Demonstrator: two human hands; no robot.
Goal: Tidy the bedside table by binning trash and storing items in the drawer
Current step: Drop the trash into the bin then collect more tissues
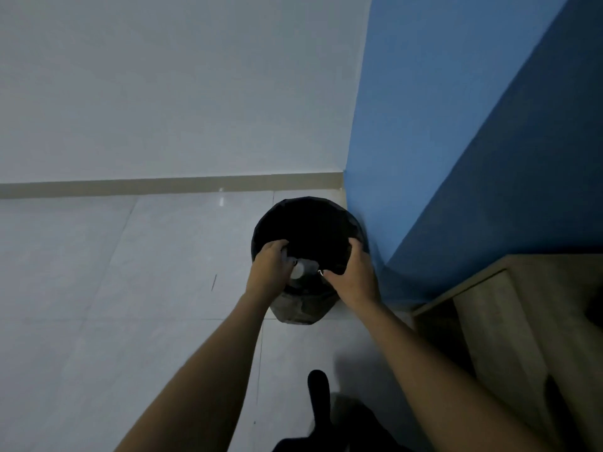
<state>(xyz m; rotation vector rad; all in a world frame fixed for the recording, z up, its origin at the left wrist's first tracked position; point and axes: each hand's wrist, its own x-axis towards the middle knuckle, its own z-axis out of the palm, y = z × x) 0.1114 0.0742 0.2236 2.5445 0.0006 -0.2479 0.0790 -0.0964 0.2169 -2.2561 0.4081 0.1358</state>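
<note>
While both hands hang over the black bin [306, 223], the left hand [269, 265] grips a pale bottle [298, 270], the right hand [354, 275] pinches something small, so binning's midway, and the drawer step looks untouched.

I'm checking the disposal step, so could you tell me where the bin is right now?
In the head view the black-lined bin stands on the tiled floor in the corner beside the blue wall, with the left hand and right hand over its near rim.

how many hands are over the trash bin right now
2. The left hand is at the near left rim of the bin, holding something pale; the right hand is at the near right rim.
</note>
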